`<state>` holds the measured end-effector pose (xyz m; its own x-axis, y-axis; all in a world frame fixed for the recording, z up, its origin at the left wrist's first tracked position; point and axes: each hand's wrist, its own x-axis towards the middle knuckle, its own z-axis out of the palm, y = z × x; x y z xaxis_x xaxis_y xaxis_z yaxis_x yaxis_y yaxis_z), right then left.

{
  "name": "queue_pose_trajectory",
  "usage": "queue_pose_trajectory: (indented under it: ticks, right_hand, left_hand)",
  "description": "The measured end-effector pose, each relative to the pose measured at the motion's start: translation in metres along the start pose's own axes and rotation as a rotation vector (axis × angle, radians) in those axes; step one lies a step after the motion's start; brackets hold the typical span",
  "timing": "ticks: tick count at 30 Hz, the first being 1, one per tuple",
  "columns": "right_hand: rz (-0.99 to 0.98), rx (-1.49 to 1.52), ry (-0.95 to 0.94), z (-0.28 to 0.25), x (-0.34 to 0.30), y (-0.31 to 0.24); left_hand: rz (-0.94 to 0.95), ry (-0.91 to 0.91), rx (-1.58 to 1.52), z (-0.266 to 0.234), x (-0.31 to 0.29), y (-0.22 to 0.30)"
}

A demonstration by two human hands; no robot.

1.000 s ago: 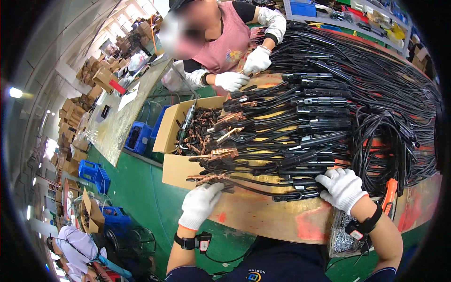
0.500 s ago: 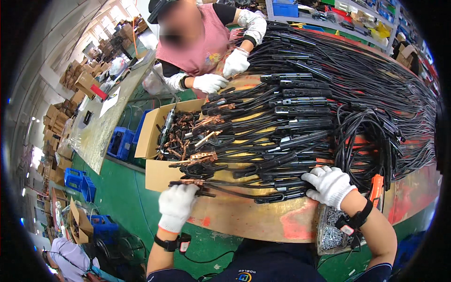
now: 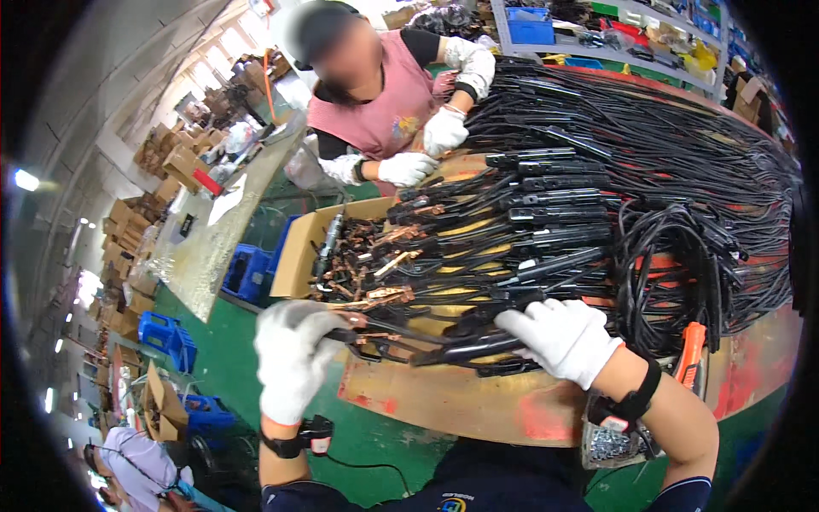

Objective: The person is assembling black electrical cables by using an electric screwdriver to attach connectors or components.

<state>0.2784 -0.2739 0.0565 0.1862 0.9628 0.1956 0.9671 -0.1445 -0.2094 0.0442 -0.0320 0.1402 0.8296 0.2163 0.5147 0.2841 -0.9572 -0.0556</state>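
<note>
Rows of black cables [image 3: 717, 162] lie across the wooden table, with copper clamps [image 3: 388, 297] at one end and long black electrode holders [image 3: 559, 215] beside them. My white-gloved left hand [image 3: 297, 354] is closed on the dark handle of a copper clamp [image 3: 354, 320] at the near left, above the table edge. My white-gloved right hand [image 3: 565, 341] pinches the end of a black electrode holder [image 3: 473, 348] on the near side of the row. My right fingertips are partly hidden behind the glove.
An open cardboard box [image 3: 297, 256] with copper clamps stands at the table's left end. Across the table a co-worker's gloved hands [image 3: 426, 149] rest by the cables. An orange-handled tool [image 3: 689, 354] and a tray of screws [image 3: 610, 448] are right of me.
The view has shifted. My left hand has lifted with the clamp and turned, and my right hand has moved left onto the electrode holder, which is now raised and tilted.
</note>
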Motion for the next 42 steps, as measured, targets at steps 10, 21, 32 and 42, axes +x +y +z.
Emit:
queue_pose_trajectory:
  ticks: [10, 21, 32, 42]
  right_hand:
    - [-0.163, -0.469, 0.375, -0.047, 0.033, -0.020]
    - [0.029, -0.636, 0.330, -0.099, -0.036, 0.021]
    - [0.076, -0.630, 0.414, -0.096, -0.072, 0.018]
    - [0.034, -0.571, 0.582, -0.090, -0.071, 0.024]
  left_hand:
    - [-0.123, -0.161, -0.478, 0.035, -0.004, 0.030]
    - [0.073, -0.146, -0.738, 0.052, 0.060, 0.100]
    - [0.156, -0.153, -0.864, 0.060, 0.073, 0.142]
    - [-0.188, -1.073, -1.670, 0.099, 0.056, 0.171]
